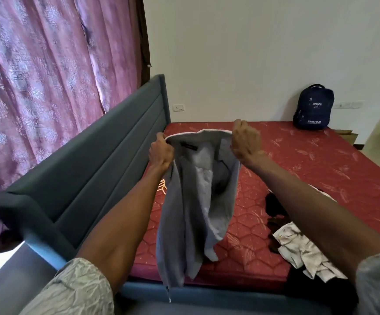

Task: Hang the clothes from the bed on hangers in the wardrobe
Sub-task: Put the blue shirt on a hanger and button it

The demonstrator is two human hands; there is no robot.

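Note:
A light blue-grey shirt [191, 201] hangs in the air over the near edge of the bed, its collar opening stretched wide. My left hand [160, 153] grips the collar's left side and my right hand [245, 139] grips its right side, both held up at arm's length. The shirt's tail drops to the bed frame. On the red mattress [309, 160], under my right forearm, lies a heap of other clothes [298, 244], dark and pale pieces mixed. A bit of an orange-striped thing [161, 185] shows behind the shirt. No hanger or wardrobe is in view.
A teal padded headboard [93, 160] runs along the left, with pink curtains [48, 64] behind it. A dark blue backpack [313, 107] leans on the white wall at the mattress's far side. A doorway opens at the far right.

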